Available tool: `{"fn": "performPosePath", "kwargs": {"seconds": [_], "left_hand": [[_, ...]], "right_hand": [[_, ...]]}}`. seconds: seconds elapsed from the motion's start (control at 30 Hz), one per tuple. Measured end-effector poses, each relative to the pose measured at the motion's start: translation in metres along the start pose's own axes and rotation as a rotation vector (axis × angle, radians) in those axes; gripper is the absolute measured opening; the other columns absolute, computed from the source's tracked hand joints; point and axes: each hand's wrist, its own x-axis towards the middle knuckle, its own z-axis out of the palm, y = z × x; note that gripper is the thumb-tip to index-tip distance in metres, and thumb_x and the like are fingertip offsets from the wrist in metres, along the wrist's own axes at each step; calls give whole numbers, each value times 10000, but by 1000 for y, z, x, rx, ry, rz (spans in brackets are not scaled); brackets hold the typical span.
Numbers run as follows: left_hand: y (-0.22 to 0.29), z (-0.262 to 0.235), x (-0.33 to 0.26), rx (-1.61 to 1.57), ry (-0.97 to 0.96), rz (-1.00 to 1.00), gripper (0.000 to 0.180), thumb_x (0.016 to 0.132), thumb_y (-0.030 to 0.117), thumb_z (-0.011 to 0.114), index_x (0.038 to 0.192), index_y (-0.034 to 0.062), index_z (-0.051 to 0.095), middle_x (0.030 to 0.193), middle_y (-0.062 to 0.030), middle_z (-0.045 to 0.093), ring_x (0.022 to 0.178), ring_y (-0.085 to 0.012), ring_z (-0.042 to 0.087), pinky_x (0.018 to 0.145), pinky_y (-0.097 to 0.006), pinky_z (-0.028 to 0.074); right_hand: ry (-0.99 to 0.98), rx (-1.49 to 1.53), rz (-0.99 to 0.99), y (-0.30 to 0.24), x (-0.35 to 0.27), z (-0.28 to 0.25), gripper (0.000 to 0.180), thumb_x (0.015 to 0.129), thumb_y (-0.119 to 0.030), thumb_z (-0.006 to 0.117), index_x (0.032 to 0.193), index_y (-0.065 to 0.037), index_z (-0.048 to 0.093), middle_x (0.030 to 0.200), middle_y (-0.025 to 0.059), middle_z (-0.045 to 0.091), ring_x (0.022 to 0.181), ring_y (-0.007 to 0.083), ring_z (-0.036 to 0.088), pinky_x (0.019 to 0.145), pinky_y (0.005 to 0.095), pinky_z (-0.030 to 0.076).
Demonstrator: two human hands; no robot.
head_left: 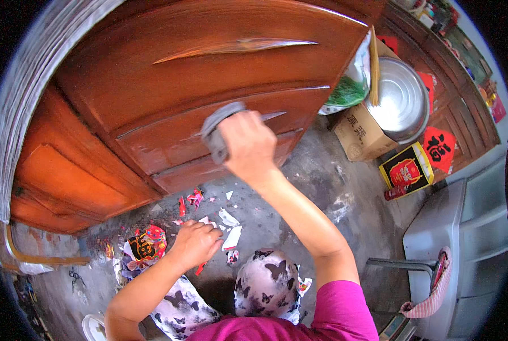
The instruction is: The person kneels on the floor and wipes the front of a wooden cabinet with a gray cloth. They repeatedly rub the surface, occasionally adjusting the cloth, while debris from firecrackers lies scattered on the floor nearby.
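Note:
My right hand [248,142] is closed on a bunched grey cloth [214,133]. The cloth lies against the front of a glossy reddish-brown wooden cabinet [208,74], at one of its lower drawers. Beside my raised knee, my left hand [196,244] is held low with its fingers curled in. Nothing shows in it, though its palm side is hidden. Torn white paper scraps [231,237] and red bits lie on the grey floor just past that hand.
A crumpled red and black paper piece [146,244] lies at the left among scraps. To the right stand a cardboard box [362,133], a large metal basin [401,99] and a black-and-yellow package [406,170]. A chair with a pink striped cloth [433,295] is at the lower right.

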Motion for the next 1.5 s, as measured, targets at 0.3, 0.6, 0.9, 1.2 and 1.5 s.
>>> {"fn": "performPosePath", "kwargs": {"seconds": [0.3, 0.6, 0.9, 1.2, 1.5], "left_hand": [[1, -2, 0, 33, 19, -36, 159, 924, 270, 685, 957, 118, 720, 876, -72, 708, 899, -275, 710, 863, -431, 493], [-3, -25, -29, -7, 39, -48, 170, 918, 271, 702, 987, 117, 715, 878, -58, 728, 898, -268, 715, 864, -424, 490], [-13, -23, -33, 0, 59, -95, 172, 921, 287, 704, 996, 134, 724, 892, -76, 735, 888, -279, 716, 872, -434, 487], [-7, -29, -36, -40, 115, -48, 169, 920, 289, 708, 970, 128, 712, 866, -76, 724, 854, -280, 709, 849, -423, 481], [3, -37, -28, -38, 57, -111, 156, 918, 278, 709, 962, 129, 707, 852, -72, 717, 859, -271, 707, 853, -422, 484]], "right_hand": [[-81, 166, -320, 66, 4, -22, 218, 812, -168, 654, 1023, -158, 707, 1061, 12, 711, 1050, 240, 668, 819, 364, 591], [128, 56, -21, 50, -13, -28, 423, 664, -120, 813, 1068, -140, 691, 1029, 98, 694, 988, 344, 658, 860, 475, 547], [-10, 119, -506, -1, 22, 29, 226, 806, -197, 670, 1022, -211, 737, 1004, -37, 703, 992, 183, 656, 770, 313, 588], [259, -194, 396, 170, -74, -35, 456, 763, -19, 724, 1193, -43, 576, 1184, 174, 607, 1142, 397, 579, 1002, 471, 478], [370, 281, 914, 9, -91, 105, 863, 1084, -401, 513, 1582, 153, 78, 1675, 363, 15, 1581, 454, 2, 1277, 515, -22]]}}
